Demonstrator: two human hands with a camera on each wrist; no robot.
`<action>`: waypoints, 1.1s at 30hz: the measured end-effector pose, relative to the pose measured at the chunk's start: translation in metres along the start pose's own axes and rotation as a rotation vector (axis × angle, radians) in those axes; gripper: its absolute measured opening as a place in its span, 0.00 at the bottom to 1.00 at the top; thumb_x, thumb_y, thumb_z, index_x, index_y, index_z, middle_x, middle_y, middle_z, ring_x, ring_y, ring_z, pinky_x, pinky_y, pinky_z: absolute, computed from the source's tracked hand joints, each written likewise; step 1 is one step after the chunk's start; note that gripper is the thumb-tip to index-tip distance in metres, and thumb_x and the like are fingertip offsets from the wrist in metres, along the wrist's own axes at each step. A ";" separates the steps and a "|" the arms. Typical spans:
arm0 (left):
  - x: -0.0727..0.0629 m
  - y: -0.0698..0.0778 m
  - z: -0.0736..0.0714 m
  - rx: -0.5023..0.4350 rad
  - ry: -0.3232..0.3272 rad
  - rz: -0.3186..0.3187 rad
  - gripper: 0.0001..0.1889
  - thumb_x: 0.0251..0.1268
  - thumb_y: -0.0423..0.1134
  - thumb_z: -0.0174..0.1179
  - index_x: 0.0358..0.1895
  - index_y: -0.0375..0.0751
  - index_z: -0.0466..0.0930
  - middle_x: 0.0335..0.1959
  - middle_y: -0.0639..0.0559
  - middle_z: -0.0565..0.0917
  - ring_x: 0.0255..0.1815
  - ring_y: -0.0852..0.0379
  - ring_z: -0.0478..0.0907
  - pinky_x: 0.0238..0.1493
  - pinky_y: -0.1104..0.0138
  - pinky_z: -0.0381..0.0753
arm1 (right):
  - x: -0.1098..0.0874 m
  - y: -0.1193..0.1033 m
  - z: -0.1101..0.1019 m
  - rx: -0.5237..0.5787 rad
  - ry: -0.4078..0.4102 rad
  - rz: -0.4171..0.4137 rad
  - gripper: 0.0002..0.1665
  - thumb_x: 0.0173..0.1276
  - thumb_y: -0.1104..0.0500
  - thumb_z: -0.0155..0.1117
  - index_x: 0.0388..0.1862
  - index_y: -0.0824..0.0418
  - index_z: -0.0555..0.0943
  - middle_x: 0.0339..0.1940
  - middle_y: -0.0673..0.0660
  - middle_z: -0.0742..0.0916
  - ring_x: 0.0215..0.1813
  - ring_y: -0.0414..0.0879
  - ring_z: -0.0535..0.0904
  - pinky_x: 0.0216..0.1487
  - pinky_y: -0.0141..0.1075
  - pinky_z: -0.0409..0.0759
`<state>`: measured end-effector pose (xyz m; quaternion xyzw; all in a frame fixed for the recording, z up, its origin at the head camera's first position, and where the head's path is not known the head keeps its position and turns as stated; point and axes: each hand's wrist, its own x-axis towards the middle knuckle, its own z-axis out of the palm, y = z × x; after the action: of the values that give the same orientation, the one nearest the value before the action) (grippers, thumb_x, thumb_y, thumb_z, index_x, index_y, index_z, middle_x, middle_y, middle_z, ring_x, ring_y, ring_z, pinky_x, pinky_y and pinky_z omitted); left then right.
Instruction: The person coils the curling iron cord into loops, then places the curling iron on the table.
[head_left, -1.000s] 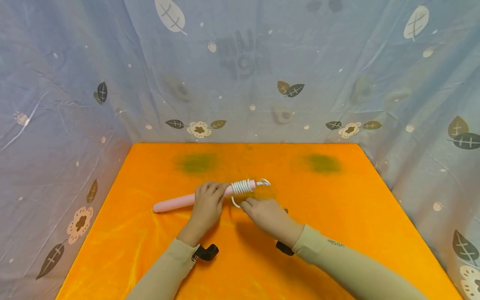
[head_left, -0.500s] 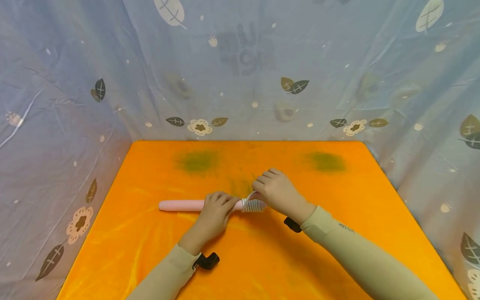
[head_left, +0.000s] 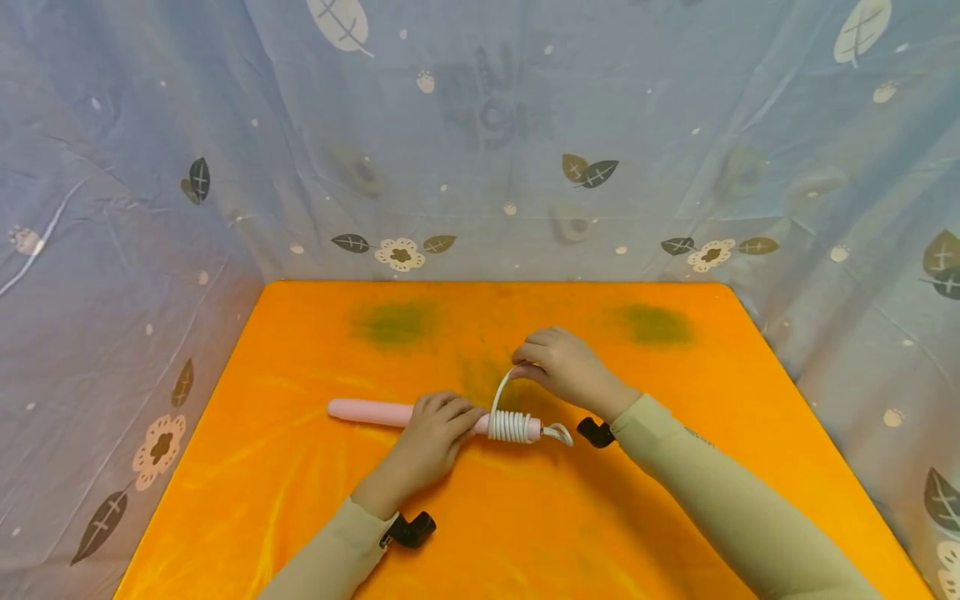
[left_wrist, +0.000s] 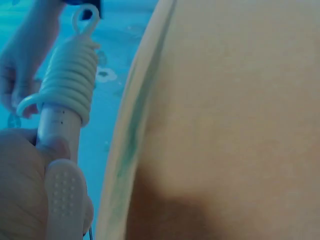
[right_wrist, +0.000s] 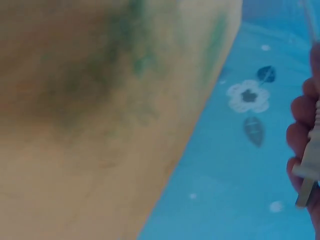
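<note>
A pink curling iron [head_left: 371, 412] is held level a little above or on the table; which, I cannot tell. My left hand [head_left: 433, 437] grips it around the handle, near a dotted thumb lever [left_wrist: 65, 197] seen in the left wrist view. White cord [head_left: 510, 427] is wound in several tight coils around the handle's end, and a small loop sticks out beyond it. From the coils a free length rises to my right hand [head_left: 566, 367], which pinches it. In the right wrist view a pale plug [right_wrist: 312, 155] with a metal prong sits within that hand's fingers.
An orange cloth-covered table [head_left: 300, 350] lies below, with two greenish patches toward its back. A printed blue-grey curtain [head_left: 480, 150] closes off the back and both sides. Black wrist cameras [head_left: 412, 529] hang under the sleeves.
My right hand has moved from below the iron up over to its far side, pulling the cord around the handle. The iron's coiled end has tipped lower and come nearer to me.
</note>
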<state>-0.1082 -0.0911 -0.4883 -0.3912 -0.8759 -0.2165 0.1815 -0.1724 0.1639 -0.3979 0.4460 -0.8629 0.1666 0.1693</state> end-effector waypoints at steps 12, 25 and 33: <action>0.002 0.000 -0.008 -0.048 0.051 0.051 0.18 0.65 0.35 0.62 0.58 0.47 0.80 0.52 0.53 0.80 0.56 0.48 0.71 0.54 0.51 0.66 | -0.021 0.012 0.038 0.223 -0.221 0.261 0.07 0.69 0.53 0.64 0.38 0.52 0.87 0.33 0.44 0.85 0.35 0.36 0.78 0.40 0.33 0.78; 0.005 -0.001 -0.006 -0.024 0.139 0.050 0.16 0.68 0.37 0.59 0.58 0.42 0.79 0.53 0.49 0.80 0.56 0.46 0.72 0.55 0.51 0.66 | -0.030 -0.005 0.058 0.478 -0.306 0.454 0.05 0.69 0.56 0.64 0.37 0.53 0.86 0.30 0.44 0.84 0.31 0.39 0.75 0.36 0.33 0.76; 0.008 -0.002 -0.005 -0.026 0.179 0.013 0.16 0.69 0.38 0.58 0.58 0.43 0.78 0.53 0.49 0.80 0.56 0.44 0.71 0.55 0.50 0.65 | -0.042 -0.013 0.066 0.792 -0.175 0.444 0.10 0.69 0.65 0.60 0.32 0.51 0.82 0.25 0.40 0.79 0.28 0.34 0.69 0.32 0.27 0.69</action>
<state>-0.1137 -0.0902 -0.4806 -0.3782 -0.8507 -0.2609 0.2554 -0.1483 0.1581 -0.4732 0.2931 -0.8186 0.4773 -0.1274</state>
